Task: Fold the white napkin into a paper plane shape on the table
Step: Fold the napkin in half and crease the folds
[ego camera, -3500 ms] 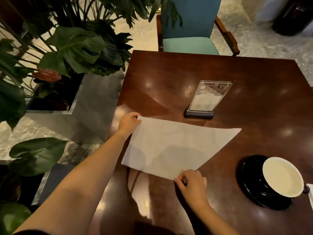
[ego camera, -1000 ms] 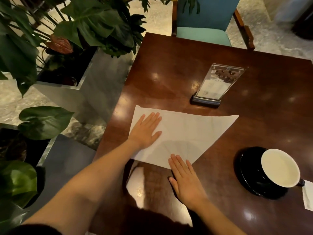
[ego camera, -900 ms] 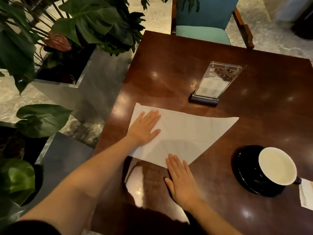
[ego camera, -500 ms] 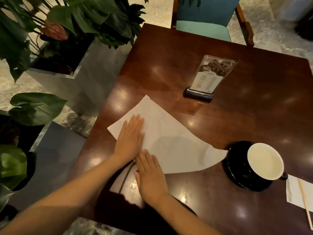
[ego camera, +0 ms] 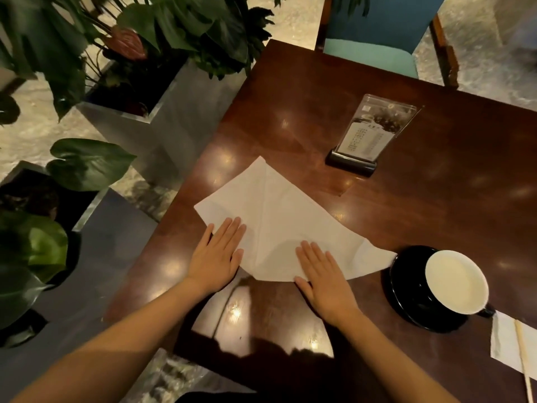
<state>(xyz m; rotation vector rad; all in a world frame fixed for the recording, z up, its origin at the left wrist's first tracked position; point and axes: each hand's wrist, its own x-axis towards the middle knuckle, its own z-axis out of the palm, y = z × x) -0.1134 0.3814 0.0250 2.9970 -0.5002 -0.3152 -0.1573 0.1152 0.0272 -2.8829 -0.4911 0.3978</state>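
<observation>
The white napkin (ego camera: 286, 222) lies flat on the dark wooden table (ego camera: 436, 199), folded into a triangle with a crease running from its far corner toward me. Its right tip rests against the black saucer. My left hand (ego camera: 218, 254) lies palm down, fingers spread, on the napkin's near left edge. My right hand (ego camera: 322, 277) presses flat on the near right edge, fingers pointing away from me. Neither hand grips the napkin.
A white cup (ego camera: 457, 282) sits on a black saucer (ego camera: 406, 289) at the right. A clear menu stand (ego camera: 369, 135) is behind the napkin. A paper slip with a stick (ego camera: 511, 347) lies at the right edge. Planters (ego camera: 139, 91) stand left; a teal chair (ego camera: 377, 39) stands beyond.
The napkin has turned clockwise so its long tip points at the saucer. My hands, side by side half a second ago, have spread apart along its near edge.
</observation>
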